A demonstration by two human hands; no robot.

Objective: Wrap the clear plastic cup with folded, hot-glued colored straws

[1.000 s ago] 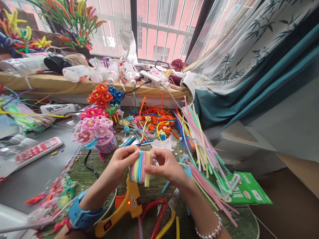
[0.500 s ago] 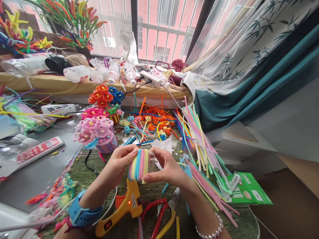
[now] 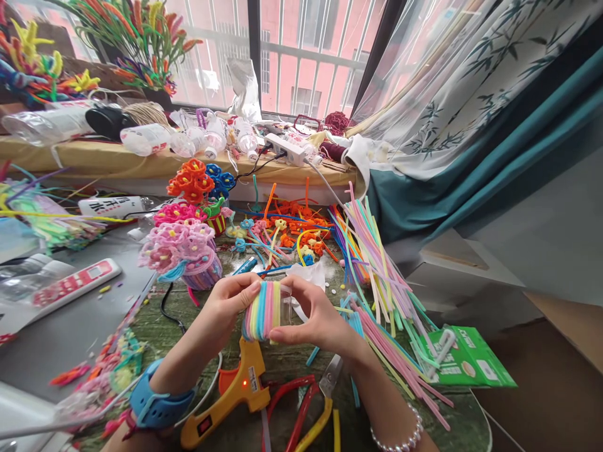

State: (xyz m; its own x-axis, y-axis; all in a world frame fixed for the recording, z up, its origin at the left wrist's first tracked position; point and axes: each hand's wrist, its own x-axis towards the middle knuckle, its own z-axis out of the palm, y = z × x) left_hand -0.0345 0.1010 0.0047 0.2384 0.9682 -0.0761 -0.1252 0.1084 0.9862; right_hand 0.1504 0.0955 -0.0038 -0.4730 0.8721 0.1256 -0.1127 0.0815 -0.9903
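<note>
Far side of the striped tub (image 3: 264,312) turned away from me; some fingertips of my left hand (image 3: 234,307) and right hand (image 3: 315,320) hidden behind it. My forearms run off the bottom edge, as do the red handles (image 3: 302,414). White object (image 3: 23,408), lower left: cut by the frame, can't tell what. Green packet (image 3: 473,359): small print unreadable. Teal curtain (image 3: 471,182): cut off at right.

Left hand (image 3: 235,306) and right hand (image 3: 315,317) face each other, thumbs toward camera, fingers curled, wrists angled inward
</note>
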